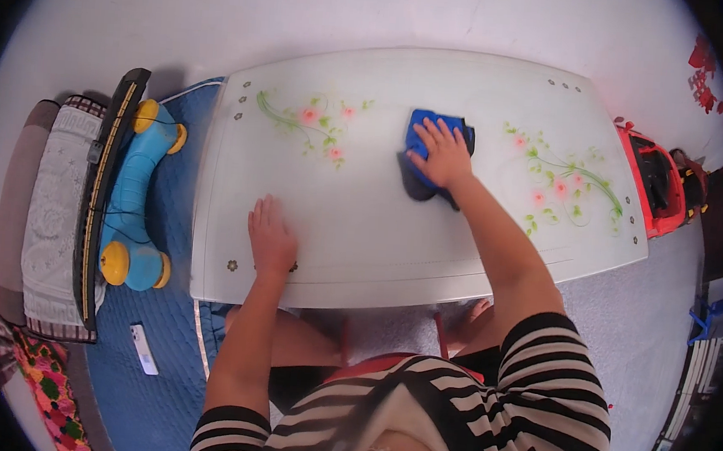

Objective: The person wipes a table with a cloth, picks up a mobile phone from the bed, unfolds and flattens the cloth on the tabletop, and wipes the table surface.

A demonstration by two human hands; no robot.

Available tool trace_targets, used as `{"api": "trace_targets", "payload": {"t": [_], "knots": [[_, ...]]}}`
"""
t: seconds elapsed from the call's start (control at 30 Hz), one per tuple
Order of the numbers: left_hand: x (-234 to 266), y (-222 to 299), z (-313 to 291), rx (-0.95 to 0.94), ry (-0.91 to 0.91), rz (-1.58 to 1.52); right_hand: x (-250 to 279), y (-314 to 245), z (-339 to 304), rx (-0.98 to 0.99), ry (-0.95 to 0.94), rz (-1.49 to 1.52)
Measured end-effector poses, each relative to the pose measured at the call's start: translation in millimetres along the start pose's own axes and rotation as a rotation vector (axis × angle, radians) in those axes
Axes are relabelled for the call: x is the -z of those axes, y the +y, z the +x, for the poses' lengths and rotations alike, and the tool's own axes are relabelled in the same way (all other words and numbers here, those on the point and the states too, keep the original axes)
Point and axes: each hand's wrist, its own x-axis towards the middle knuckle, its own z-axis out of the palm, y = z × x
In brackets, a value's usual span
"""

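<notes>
A white table (360,242) with a glossy top and printed pink flowers on green stems stands before me. My right hand (444,154) lies on a bunched blue cloth (423,119) right of the table's middle, its fingers spread over the fabric. A darker part of the cloth sticks out under the palm and casts a shadow on the top. Nearer the front edge, to the left, my left hand (272,238) rests flat on the bare tabletop. Its fingers are stretched out and slightly blurred, with nothing in them.
Left of the table, a blue quilted cover (169,338) bears a blue toy with yellow wheels (135,201), a long dark keyboard-like object (104,207) and a white remote (143,348). A red toy car (662,184) is beside the table's right end. A white wall (351,11) runs behind.
</notes>
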Motion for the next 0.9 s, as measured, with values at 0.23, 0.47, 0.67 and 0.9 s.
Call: {"api": "trace_targets", "payload": {"t": [0.23, 0.47, 0.67, 0.9], "knots": [[3, 7, -1, 0.006, -0.004, -0.031, -8, 8, 40, -0.201, -0.057, -0.050], [-2, 3, -1, 0.011, -0.002, -0.010, 9, -27, -59, -0.084, 0.050, 0.017], [-10, -8, 0, -0.012, 0.050, -0.018, 36, -45, -174, 0.042, 0.033, 0.031], [-13, -3, 9, -0.058, 0.111, -0.048, 56, 85, -236, -0.083, 0.027, -0.019]]}}
